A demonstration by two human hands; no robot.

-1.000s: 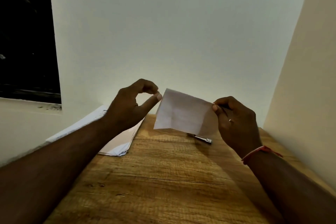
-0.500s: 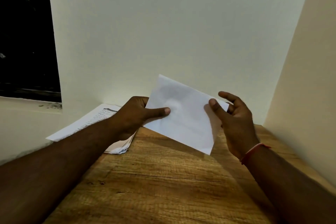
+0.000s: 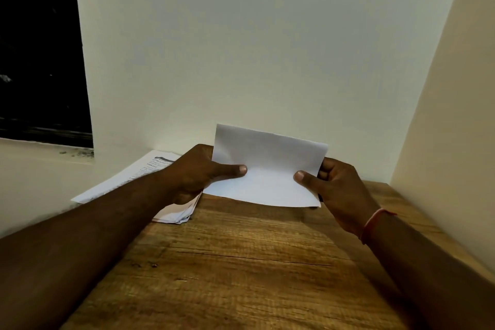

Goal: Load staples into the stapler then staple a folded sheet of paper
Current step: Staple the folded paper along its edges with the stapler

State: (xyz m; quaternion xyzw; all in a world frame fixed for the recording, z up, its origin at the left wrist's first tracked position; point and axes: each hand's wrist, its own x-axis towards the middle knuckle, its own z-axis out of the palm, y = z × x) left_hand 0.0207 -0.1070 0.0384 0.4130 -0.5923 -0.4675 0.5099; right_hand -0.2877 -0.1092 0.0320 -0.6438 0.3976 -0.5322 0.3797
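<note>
A white folded sheet of paper (image 3: 267, 166) is held up above the far end of the wooden table (image 3: 235, 262), its face toward me. My left hand (image 3: 198, 171) pinches its left edge, thumb on the front and fingers behind. My right hand (image 3: 337, 187) pinches the right edge the same way. The stapler is hidden behind the sheet; only a small dark bit shows under the sheet's lower right corner.
A stack of printed papers (image 3: 150, 177) lies at the table's far left, partly under my left forearm. White walls close the table at the back and right. A dark window (image 3: 40, 48) is at the left.
The sheet has turned to face me and now sits level. My left hand, which had let go a second ago, took the left edge. The stapler on the table became hidden.
</note>
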